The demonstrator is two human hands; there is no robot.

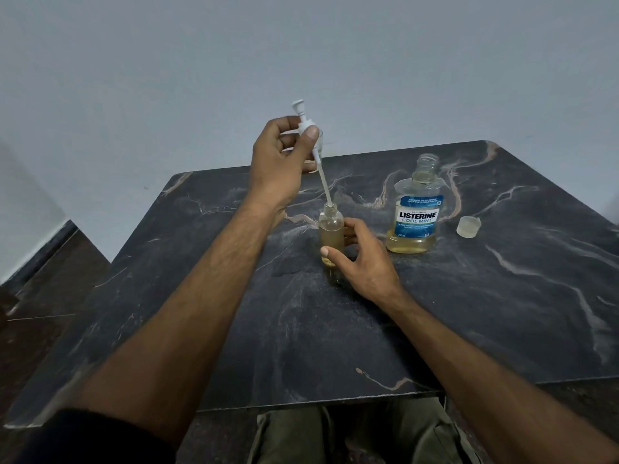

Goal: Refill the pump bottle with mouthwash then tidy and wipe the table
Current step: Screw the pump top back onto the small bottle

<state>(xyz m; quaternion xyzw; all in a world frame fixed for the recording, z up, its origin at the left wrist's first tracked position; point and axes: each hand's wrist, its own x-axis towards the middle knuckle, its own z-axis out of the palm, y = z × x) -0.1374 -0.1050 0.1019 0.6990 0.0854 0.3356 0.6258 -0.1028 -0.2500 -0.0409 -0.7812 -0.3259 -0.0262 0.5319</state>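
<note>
A small clear pump bottle [331, 229] with yellowish liquid stands near the middle of the dark marble table [469, 313]. My right hand [361, 259] grips its lower body. My left hand [281, 159] holds the white pump head [71, 122] above it, tilted, with the tip of the dip tube [325, 189] inside the bottle's neck. The Listerine mouthwash bottle [415, 212] stands uncapped to the right, about a quarter full. Its clear cap [468, 226] lies on the table further right.
A clear glass [318, 142] stands at the table's far edge, mostly hidden behind my left hand. A grey wall rises behind the table. Dark floor shows at the left, and my lap shows below the near edge.
</note>
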